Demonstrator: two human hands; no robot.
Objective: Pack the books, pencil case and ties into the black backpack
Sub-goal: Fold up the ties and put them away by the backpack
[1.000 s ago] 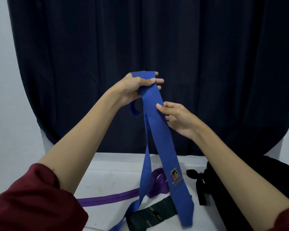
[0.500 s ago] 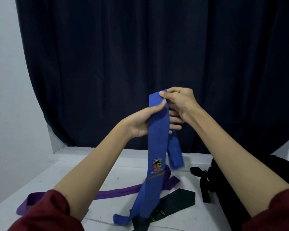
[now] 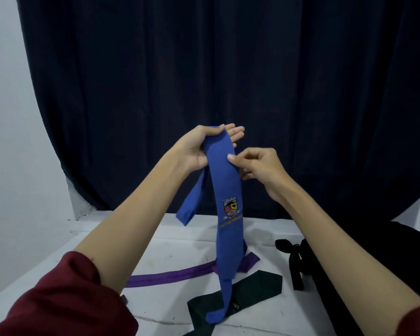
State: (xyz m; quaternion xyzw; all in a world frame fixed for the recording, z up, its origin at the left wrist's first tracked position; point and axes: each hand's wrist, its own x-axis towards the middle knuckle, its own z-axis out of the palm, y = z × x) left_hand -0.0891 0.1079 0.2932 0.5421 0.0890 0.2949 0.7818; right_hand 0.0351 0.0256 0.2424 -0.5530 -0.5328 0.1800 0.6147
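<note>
A blue tie with a crest badge hangs folded over my left hand, which holds its top fold up above the table. My right hand pinches the tie's right edge just below the fold. The tie's wide end trails down onto the table, and a short end dangles behind to the left. A purple tie and a dark green tie lie on the white table. The black backpack sits at the right, partly hidden by my right arm.
A black strap of the backpack lies on the table beside the green tie. A dark blue curtain hangs behind the table. A white wall is on the left.
The fold of the blue tie went from my right hand over to my left hand. My right hand dropped to pinch the tie's edge. The short end now dangles on the left.
</note>
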